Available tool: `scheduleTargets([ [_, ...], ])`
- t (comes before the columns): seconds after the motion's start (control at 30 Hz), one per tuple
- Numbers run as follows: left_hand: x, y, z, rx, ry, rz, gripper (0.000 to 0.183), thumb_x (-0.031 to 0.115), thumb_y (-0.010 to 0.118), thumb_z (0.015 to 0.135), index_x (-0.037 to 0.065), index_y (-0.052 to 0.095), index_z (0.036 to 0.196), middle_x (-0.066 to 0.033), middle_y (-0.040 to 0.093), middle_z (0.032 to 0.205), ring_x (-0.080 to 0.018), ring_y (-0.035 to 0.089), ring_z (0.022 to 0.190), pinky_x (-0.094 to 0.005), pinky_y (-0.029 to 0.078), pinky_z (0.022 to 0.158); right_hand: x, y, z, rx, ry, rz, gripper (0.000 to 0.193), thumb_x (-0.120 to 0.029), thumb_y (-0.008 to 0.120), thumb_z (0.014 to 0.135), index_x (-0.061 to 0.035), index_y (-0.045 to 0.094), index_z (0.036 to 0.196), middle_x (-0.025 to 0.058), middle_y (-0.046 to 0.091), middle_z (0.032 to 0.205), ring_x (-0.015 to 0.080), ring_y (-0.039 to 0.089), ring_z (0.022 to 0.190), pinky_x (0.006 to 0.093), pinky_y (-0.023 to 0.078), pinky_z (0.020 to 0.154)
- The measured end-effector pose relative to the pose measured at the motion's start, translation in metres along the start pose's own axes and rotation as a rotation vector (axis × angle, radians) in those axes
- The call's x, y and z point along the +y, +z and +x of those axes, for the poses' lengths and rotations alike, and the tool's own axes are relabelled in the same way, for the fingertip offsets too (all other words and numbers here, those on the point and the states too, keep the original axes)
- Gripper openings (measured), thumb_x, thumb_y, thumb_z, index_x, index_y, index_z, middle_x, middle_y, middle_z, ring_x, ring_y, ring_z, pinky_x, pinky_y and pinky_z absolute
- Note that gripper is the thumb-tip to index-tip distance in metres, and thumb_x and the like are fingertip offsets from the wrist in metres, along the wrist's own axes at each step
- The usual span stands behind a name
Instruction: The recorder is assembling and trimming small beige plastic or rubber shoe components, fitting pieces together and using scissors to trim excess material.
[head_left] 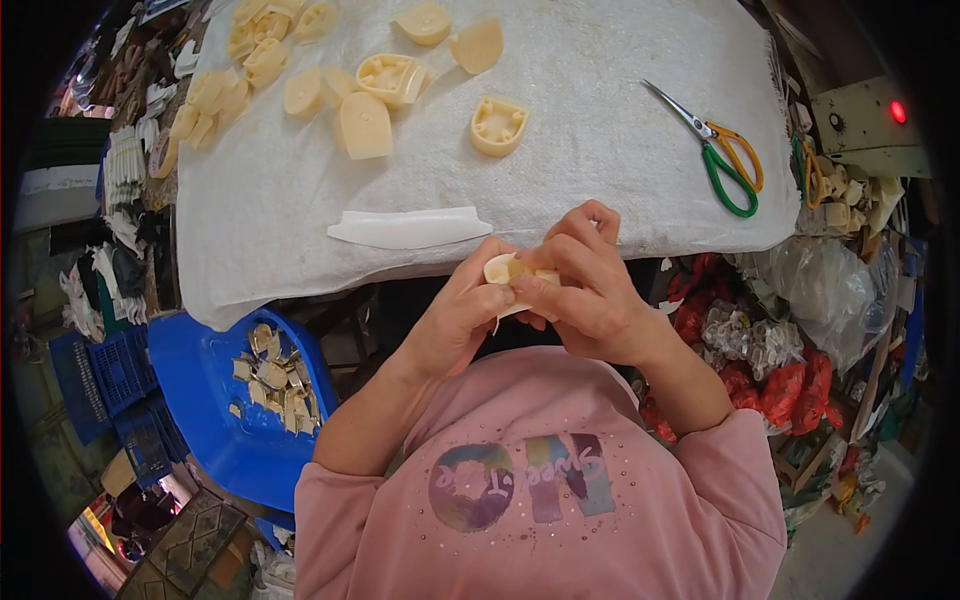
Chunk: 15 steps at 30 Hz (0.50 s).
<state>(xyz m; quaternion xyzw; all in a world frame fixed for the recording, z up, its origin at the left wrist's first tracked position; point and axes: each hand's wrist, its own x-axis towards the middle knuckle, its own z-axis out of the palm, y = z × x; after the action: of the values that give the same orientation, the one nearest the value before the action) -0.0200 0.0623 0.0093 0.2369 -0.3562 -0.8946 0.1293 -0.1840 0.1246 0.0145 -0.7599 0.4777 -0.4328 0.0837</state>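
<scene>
Just past the table's near edge, a small cream plastic shoe heel [503, 269] is held between my two hands, its hollow side facing up. My left hand [462, 312] pinches it from the left with thumb and fingers. From the right, my right hand [590, 290] presses its thumb and fingers on it. A pale edge of thin material shows along its lower side; most of that is covered by my fingers. A loose white strip [410, 229] lies on the table beyond my left hand. Farther off, a single heel [499, 127] sits hollow side up.
Several cream heels [365, 126] are scattered at the far left of the white-covered table [590, 170]. Scissors [706, 131] with green and yellow handles lie at the right. Down left stands a blue tub [230, 450] with covered pieces; red bags [800, 390] are piled at right.
</scene>
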Motion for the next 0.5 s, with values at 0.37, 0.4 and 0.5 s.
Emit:
scheduleTargets([
  [0.37,-0.008,0.002,-0.013,0.422,0.616,0.420,0.040,0.027,0.058,0.090,-0.001,0.048,0.117,-0.0080,0.054,0.096,-0.0144,0.051,0.086,-0.0265,0.042,0.076,0.002,-0.009,0.000,-0.021,0.104,-0.046,0.040,-0.003,0.070,0.058,-0.0133,0.062,0.095,-0.0004,0.053,0.082,0.0205,0.049,0.081,0.0423,0.026,0.078],
  [0.4,-0.009,0.003,-0.017,0.404,0.646,0.506,0.033,0.022,0.063,0.088,-0.002,0.054,0.109,-0.0081,0.055,0.094,-0.0136,0.051,0.082,-0.0254,0.042,0.072,0.002,-0.009,0.000,-0.033,0.106,-0.048,0.041,-0.003,0.070,0.058,-0.0135,0.062,0.097,-0.0003,0.053,0.081,0.0204,0.048,0.081,0.0420,0.026,0.078],
  [0.5,-0.014,0.008,-0.017,0.438,0.703,0.538,0.021,0.015,0.068,0.084,-0.002,0.062,0.094,-0.0075,0.055,0.091,-0.0122,0.051,0.075,-0.0233,0.042,0.066,0.000,-0.008,0.000,-0.019,0.117,-0.046,0.040,-0.003,0.070,0.059,-0.0123,0.062,0.098,0.0004,0.052,0.080,0.0206,0.048,0.080,0.0419,0.026,0.078],
])
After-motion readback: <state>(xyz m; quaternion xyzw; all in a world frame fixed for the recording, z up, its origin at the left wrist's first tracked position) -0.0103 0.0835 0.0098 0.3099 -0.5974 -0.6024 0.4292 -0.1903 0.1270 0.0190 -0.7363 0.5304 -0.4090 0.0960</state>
